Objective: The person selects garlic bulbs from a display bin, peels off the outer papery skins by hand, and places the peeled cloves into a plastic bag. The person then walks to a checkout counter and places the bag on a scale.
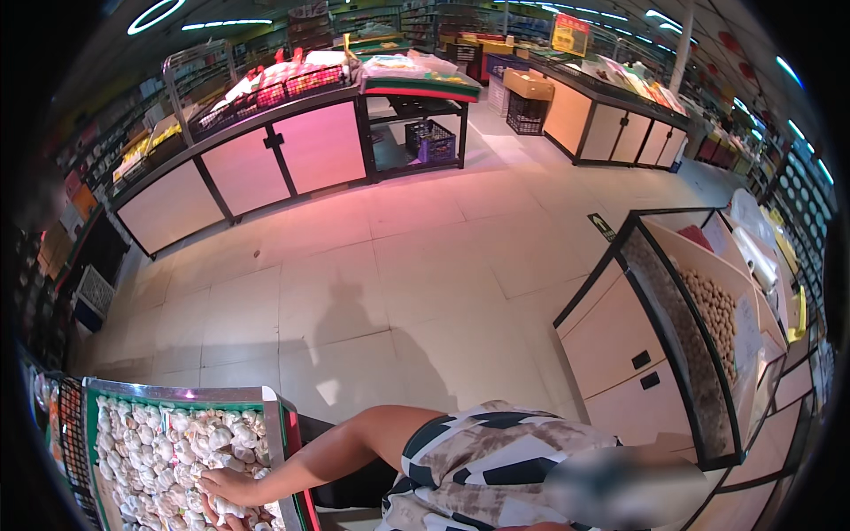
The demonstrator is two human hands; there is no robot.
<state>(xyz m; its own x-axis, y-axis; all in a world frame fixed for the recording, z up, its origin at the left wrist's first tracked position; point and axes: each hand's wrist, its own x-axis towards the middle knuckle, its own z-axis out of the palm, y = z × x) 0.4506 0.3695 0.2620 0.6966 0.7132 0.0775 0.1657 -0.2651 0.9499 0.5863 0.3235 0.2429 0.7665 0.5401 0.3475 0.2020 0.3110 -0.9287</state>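
Many white garlic bulbs (143, 458) fill a metal-edged display bin (179, 391) with a green inner rim at lower left. My right arm reaches across the bin's edge from a patterned short sleeve. My right hand (236, 486) is down among the bulbs with its fingers curled over garlic; whether it grips one is not clear. Just below it, at the picture's bottom edge, fingers of what looks like my left hand (234, 523) show beside a garlic bulb (229, 508). The rest of that hand is cut off.
A black mesh crate (76, 438) stands left of the bin. At right, a wooden display stand (627, 345) holds walnut-like round goods (710, 312) and a plastic bag roll (754, 259). Produce counters (319, 149) line the far side across the tiled floor (438, 252).
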